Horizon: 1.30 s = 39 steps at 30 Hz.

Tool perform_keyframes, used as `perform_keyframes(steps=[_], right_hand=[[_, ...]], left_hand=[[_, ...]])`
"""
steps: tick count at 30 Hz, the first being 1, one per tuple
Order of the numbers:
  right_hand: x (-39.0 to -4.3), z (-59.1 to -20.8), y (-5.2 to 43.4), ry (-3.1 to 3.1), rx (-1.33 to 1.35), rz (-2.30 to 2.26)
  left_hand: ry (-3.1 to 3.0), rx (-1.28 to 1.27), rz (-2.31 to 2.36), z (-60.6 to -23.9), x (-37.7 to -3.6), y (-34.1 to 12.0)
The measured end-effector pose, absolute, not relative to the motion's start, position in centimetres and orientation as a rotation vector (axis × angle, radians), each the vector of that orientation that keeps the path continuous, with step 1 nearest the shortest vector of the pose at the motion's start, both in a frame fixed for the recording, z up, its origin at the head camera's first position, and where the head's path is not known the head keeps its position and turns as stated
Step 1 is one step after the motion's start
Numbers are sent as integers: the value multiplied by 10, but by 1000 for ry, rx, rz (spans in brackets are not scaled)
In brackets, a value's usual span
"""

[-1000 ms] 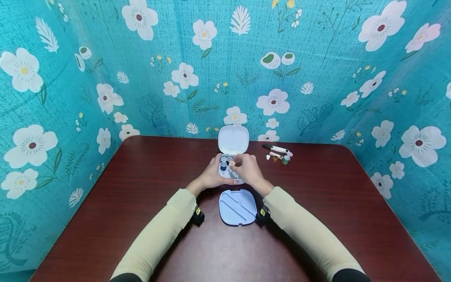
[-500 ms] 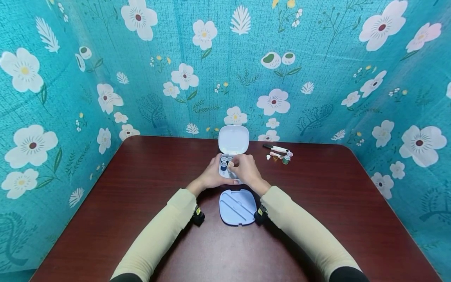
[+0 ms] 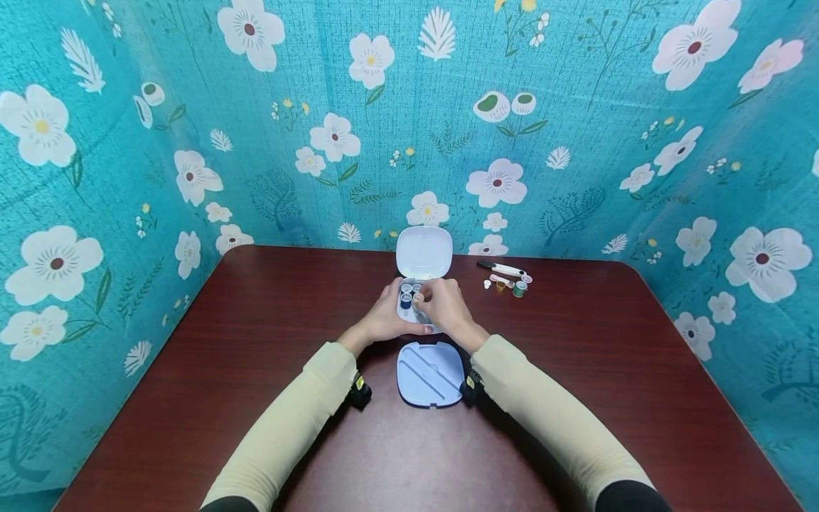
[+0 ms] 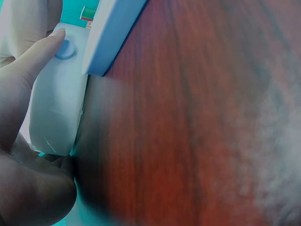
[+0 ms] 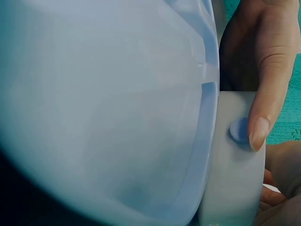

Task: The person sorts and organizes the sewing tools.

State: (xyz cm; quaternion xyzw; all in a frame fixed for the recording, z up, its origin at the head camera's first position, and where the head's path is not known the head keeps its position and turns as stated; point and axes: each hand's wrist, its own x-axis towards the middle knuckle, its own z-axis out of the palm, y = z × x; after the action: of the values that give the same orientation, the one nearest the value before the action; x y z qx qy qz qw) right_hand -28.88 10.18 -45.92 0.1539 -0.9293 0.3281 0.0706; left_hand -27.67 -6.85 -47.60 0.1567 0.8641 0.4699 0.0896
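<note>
A small white case (image 3: 409,307) stands on the dark red table (image 3: 269,398) with its lid (image 3: 424,252) raised; dark blue and pale thread spools (image 3: 406,297) sit inside. My left hand (image 3: 386,318) grips the case's left side, its thumb (image 4: 33,63) by the blue front button (image 4: 65,49). The right hand (image 3: 448,306) curls over the case's right half and pinches a small pale spool (image 3: 419,296) down among the others. In the right wrist view the case (image 5: 235,183), its button (image 5: 237,130) and the left thumb (image 5: 265,89) show close up.
A light-blue tray insert (image 3: 430,373) lies flat just in front of the case, between my wrists, and fills the right wrist view (image 5: 103,108). At the back right lie a white pen-like tool (image 3: 502,269), a green spool (image 3: 520,289) and small bits. Floral cloth walls enclose the table.
The right hand has shifted slightly left and deeper over the case, with the pale spool lower among the others. The left hand and the case have stayed put.
</note>
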Motion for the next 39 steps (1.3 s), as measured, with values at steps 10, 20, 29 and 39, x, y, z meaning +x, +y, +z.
perform_keyframes(steps=[10, 20, 29, 39], right_hand=[[-286, -457, 100, -2849, 473, 914], [-280, -453, 106, -2847, 511, 934], [-276, -445, 113, -2861, 564, 933], [-270, -439, 126, -2854, 706, 901]], left_hand=[[2575, 460, 1390, -477, -274, -67], [2586, 473, 1394, -477, -271, -67], [2589, 455, 1389, -475, -270, -67], [2592, 480, 1386, -477, -271, -65]])
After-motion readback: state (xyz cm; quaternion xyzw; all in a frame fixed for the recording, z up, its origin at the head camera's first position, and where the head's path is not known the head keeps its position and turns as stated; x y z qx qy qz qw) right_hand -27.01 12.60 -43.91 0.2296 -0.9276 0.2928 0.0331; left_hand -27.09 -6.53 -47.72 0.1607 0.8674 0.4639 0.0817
